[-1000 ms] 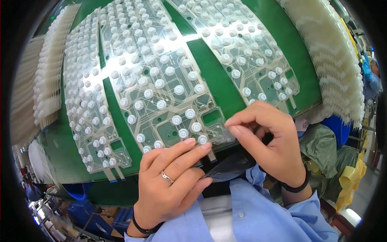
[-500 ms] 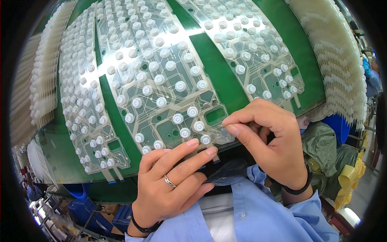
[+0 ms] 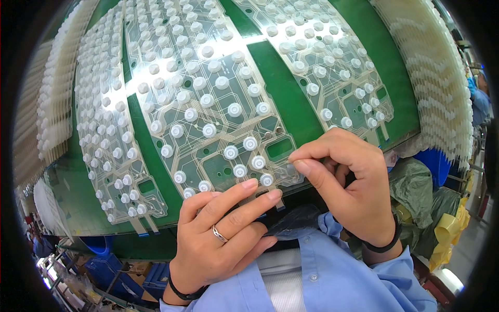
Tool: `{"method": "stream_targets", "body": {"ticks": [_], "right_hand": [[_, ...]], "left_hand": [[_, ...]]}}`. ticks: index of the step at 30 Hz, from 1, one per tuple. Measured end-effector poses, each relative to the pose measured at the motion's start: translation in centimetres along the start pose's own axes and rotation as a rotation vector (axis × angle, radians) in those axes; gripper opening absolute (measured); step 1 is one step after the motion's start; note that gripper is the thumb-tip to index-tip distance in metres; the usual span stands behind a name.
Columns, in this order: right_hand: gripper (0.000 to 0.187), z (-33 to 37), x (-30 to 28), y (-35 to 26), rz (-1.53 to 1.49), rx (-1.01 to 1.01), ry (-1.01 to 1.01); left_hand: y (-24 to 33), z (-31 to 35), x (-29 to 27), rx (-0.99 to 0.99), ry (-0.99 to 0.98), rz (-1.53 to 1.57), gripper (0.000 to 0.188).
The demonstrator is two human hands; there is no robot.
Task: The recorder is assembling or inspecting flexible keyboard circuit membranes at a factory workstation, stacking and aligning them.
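A clear keyboard membrane sheet (image 3: 217, 165) with printed silver traces and rows of white rubber domes lies in front of me. My left hand (image 3: 218, 234) rests at its near edge with fingers stretched out, the fingertips touching the sheet beside the lowest domes. Over the sheet's near right corner, my right hand (image 3: 343, 179) is closed in a pinch of thumb and forefinger. Whatever lies between those fingertips is too small or too clear to make out. Two small dark round spots (image 3: 273, 132) show on the sheet just above the cut-out near my right fingers.
Similar membrane sheets lie to the left (image 3: 117, 156) and right (image 3: 332, 67) on the green table (image 3: 291, 99). Dense stacks of domed sheets stand at the far left (image 3: 56, 99) and right (image 3: 434, 78). Below the table are blue bins (image 3: 106, 273) and green plastic bags (image 3: 416, 182).
Both hands keep almost the same pose, the right one still pinching at the sheet's corner. The sheets appear shifted very slightly in the picture.
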State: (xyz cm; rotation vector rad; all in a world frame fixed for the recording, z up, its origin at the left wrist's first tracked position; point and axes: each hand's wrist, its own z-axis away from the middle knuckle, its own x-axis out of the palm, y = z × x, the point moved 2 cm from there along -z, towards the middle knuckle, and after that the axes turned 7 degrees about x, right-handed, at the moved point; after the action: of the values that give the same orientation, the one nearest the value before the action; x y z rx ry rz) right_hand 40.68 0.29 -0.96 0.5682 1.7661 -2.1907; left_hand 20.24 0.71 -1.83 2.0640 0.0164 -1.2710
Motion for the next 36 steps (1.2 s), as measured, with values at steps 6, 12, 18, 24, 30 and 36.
{"method": "stream_targets", "body": {"ticks": [6, 12, 18, 24, 30, 36], "right_hand": [[0.008, 0.0, 0.1, 0.0, 0.026, -0.018, 0.014], [0.008, 0.0, 0.1, 0.0, 0.041, -0.029, 0.014], [0.009, 0.0, 0.1, 0.0, 0.06, -0.042, 0.017], [0.02, 0.2, -0.3, -0.1, 0.019, -0.02, -0.053], [0.029, 0.6, 0.0, -0.3, 0.175, -0.1, -0.018], [0.044, 0.9, 0.3, -0.8, 0.119, -0.032, 0.112]], "left_hand": [[0.0, 0.0, 0.0, 0.013, -0.01, -0.009, 0.024], [0.0, 0.1, 0.1, 0.019, -0.017, -0.023, 0.023], [0.2, -0.1, 0.3, 0.014, -0.036, -0.07, 0.023], [0.6, -0.3, 0.2, -0.013, -0.07, -0.079, 0.023], [0.5, -0.3, 0.2, -0.02, -0.082, -0.074, 0.024], [0.5, -0.5, 0.1, -0.019, -0.089, -0.068, 0.025]]}}
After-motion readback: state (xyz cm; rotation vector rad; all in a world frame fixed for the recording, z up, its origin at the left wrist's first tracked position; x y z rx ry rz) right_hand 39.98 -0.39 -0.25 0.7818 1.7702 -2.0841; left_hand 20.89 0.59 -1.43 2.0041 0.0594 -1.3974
